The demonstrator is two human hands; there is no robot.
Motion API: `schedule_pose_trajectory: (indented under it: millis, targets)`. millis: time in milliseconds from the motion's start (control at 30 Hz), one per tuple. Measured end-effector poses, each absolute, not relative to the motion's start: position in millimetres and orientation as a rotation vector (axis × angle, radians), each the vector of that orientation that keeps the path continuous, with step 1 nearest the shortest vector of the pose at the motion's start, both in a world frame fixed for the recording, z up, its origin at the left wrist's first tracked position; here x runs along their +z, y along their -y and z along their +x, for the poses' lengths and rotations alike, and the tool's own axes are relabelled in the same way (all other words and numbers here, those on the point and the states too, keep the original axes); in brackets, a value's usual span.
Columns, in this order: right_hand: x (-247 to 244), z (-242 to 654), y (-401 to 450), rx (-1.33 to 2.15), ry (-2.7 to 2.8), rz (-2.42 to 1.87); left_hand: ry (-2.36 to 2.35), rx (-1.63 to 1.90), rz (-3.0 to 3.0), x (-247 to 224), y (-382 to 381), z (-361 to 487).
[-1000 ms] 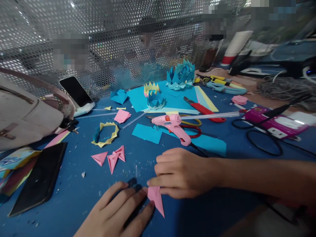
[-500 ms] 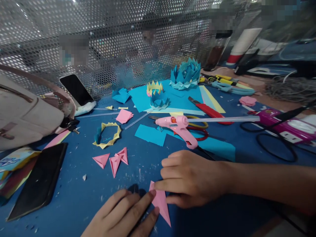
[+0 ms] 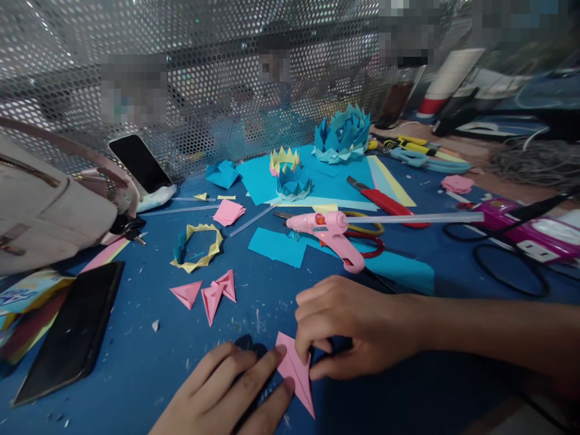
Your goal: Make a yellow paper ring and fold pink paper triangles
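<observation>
A folded piece of pink paper (image 3: 293, 371), kite-shaped with a crease down its length, lies on the blue table in front of me. My left hand (image 3: 229, 386) rests flat with fingers stretched, its fingertips pressing the paper's left side. At the right edge, my right hand (image 3: 356, 332) is closed, index finger bent and thumb near it in a pinch on the paper. Beyond my left hand lie small folded pink paper triangles (image 3: 185, 294). Behind them is a ring of folded yellow paper (image 3: 208, 260), and a stack of pink paper squares (image 3: 228, 212) sits further back.
A pink glue gun (image 3: 324, 226) lies over scissors (image 3: 369, 241) beyond my right hand. Further back are a red utility knife (image 3: 389, 208) and a blue paper lotus (image 3: 342, 136). At left are a bag (image 3: 54, 211) and a dark phone (image 3: 72, 332); a purple power strip (image 3: 521, 232) lies right.
My right index finger has bent and pulled back from the paper's upper part to its right edge, exposing more of the crease. My left hand has barely moved.
</observation>
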State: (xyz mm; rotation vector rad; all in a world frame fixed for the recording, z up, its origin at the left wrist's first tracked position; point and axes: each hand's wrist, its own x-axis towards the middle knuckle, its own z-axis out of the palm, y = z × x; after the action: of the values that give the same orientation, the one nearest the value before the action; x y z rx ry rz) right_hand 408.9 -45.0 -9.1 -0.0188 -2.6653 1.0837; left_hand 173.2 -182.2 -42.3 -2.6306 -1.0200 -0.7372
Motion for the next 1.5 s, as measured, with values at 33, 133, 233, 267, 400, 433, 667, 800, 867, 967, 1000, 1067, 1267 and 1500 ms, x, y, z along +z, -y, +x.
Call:
schedule_pose_trajectory:
  millis: [33,133,233,267,400,433,667,800,867,967,1000,1067,1267,1500]
  targets:
    - [-8.8,408.8,44.1,1.065,2.675,0.014,1.014,-0.738,-2.623,-42.8,182.5,173.0]
    - [-7.9,409.4,39.5,0.972,2.712,0.129,1.028,-0.711,-2.610,-40.9,182.8,173.4]
    - [-6.6,410.2,33.5,0.909,2.758,0.215,1.066,-0.626,-2.624,-34.3,182.0,176.0]
    - [-6.1,410.4,31.9,0.905,2.764,0.229,1.069,-0.593,-2.627,-31.9,181.5,177.4]
    - [-4.3,410.5,29.6,0.910,2.763,0.240,1.056,-0.520,-2.608,-27.4,180.3,183.2]
    - [-4.0,410.3,29.9,0.909,2.769,0.235,1.053,-0.513,-2.607,-27.5,180.4,184.2]
    - [-3.9,407.4,36.1,0.930,2.827,0.142,0.927,-0.458,-2.616,-26.5,183.0,179.0]
    - [-4.8,405.8,40.5,1.002,2.838,0.022,0.821,-0.351,-2.638,-24.1,182.7,176.5]
    - [-4.2,405.8,41.4,1.039,2.837,-0.016,0.855,-0.357,-2.631,-24.3,182.8,177.5]
    - [-2.0,406.4,41.5,1.077,2.849,-0.052,0.854,-0.344,-2.636,-24.8,183.3,179.0]
    - [-1.3,406.5,41.6,1.086,2.853,-0.062,0.851,-0.342,-2.640,-24.8,183.6,179.0]
    - [-0.6,406.7,42.4,1.111,2.852,-0.082,0.865,-0.351,-2.640,-24.2,184.1,178.5]
    - [-2.5,406.5,48.8,1.028,2.855,-0.182,0.842,-0.343,-2.644,-24.4,183.7,178.7]
    - [-1.7,407.1,52.4,0.984,2.844,-0.208,0.833,-0.320,-2.655,-25.0,182.3,177.7]
